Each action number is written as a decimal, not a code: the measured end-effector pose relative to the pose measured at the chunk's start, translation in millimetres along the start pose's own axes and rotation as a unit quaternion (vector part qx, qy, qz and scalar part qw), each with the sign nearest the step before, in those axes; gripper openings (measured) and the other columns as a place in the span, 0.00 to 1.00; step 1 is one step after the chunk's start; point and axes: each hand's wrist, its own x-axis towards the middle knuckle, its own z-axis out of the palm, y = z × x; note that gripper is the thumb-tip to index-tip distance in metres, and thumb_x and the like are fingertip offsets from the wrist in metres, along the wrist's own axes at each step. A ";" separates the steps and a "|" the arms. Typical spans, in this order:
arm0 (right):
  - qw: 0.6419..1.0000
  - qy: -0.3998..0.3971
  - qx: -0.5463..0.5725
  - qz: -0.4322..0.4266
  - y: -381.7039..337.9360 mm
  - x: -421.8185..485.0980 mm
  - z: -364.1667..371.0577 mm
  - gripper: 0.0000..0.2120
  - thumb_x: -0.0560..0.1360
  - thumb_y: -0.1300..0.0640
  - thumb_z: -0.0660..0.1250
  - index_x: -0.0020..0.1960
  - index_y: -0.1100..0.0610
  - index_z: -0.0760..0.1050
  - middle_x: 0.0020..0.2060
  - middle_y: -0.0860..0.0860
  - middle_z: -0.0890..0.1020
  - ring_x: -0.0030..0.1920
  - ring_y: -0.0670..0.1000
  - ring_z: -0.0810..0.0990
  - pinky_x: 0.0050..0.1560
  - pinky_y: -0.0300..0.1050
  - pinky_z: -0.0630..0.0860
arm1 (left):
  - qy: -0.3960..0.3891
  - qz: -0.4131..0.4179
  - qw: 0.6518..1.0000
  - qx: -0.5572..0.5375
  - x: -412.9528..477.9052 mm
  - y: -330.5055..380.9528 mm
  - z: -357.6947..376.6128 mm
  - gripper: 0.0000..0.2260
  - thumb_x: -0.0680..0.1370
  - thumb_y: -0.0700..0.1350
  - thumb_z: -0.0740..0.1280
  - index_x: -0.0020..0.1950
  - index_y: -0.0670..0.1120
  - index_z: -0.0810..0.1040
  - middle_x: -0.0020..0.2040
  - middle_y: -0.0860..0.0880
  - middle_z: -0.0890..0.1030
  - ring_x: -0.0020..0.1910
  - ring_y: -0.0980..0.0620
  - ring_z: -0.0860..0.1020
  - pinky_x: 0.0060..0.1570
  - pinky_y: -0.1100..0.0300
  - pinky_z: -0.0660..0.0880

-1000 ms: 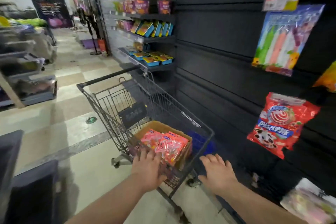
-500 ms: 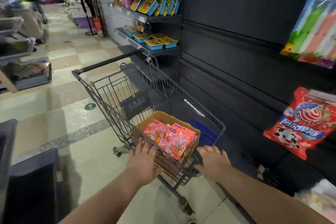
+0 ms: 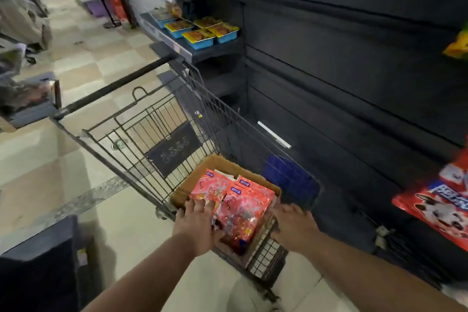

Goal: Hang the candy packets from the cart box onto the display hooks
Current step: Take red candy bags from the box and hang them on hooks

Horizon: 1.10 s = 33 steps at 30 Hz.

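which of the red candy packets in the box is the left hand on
The front-left packet, at the box's near-left corner: the left hand's fingers lie on its lower edge. The front-right packet beside it and those stacked behind go untouched.

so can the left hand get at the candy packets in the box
Probably yes: the left hand already rests on the candy packets, and the cardboard box is open on top, with nothing in the way.
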 end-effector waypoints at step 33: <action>0.929 -0.127 0.241 0.250 -55.7 166.7 89.7 0.31 0.77 0.51 0.62 0.76 0.51 0.54 0.71 0.55 0.65 0.67 0.58 0.70 0.64 0.52 0.72 | -0.274 0.130 0.949 -0.085 262.0 -65.8 80.8 0.31 0.76 0.57 0.67 0.75 0.50 0.60 0.72 0.45 0.69 0.70 0.43 0.69 0.69 0.46 0.66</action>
